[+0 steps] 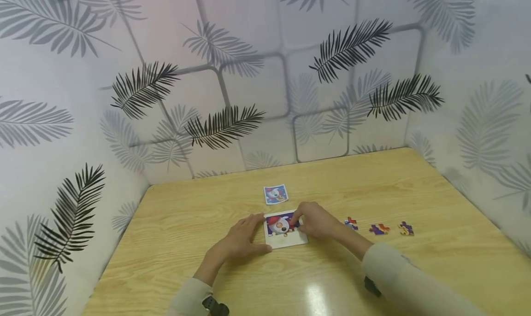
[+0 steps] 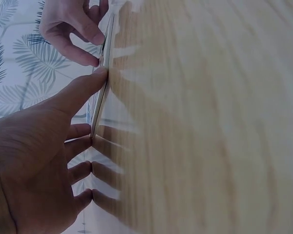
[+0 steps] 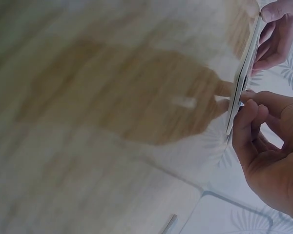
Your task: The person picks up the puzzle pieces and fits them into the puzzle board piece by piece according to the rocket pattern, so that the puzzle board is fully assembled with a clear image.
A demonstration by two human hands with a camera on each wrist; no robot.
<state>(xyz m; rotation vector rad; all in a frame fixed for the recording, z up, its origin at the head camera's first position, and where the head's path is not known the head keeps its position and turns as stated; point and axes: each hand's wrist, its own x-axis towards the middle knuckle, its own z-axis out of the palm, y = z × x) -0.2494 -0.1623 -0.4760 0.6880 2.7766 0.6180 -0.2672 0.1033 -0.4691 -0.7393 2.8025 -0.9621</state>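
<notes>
A small white-bordered jigsaw board (image 1: 286, 241) lies on the table, with joined pieces showing a white cartoon animal (image 1: 279, 225) in a red hat. My left hand (image 1: 242, 237) holds its left side steady, fingers spread. In the left wrist view the left thumb (image 2: 83, 90) touches the board's edge (image 2: 101, 97) and the other fingertips meet the table. At the board's right part my right hand (image 1: 317, 220) pinches a purple puzzle piece (image 1: 297, 225) against the picture, index finger bent down. Fingers hide most of that piece. The right wrist view shows the right hand (image 3: 268, 141) at the board's edge.
Loose puzzle pieces lie right of the right hand: a blue-and-red one (image 1: 351, 223), a purple-and-red pair (image 1: 379, 229) and a purple-and-orange one (image 1: 406, 228). A small picture card (image 1: 275, 194) lies beyond the board. Leaf-patterned walls (image 1: 257, 136) border the wooden table (image 1: 174, 224).
</notes>
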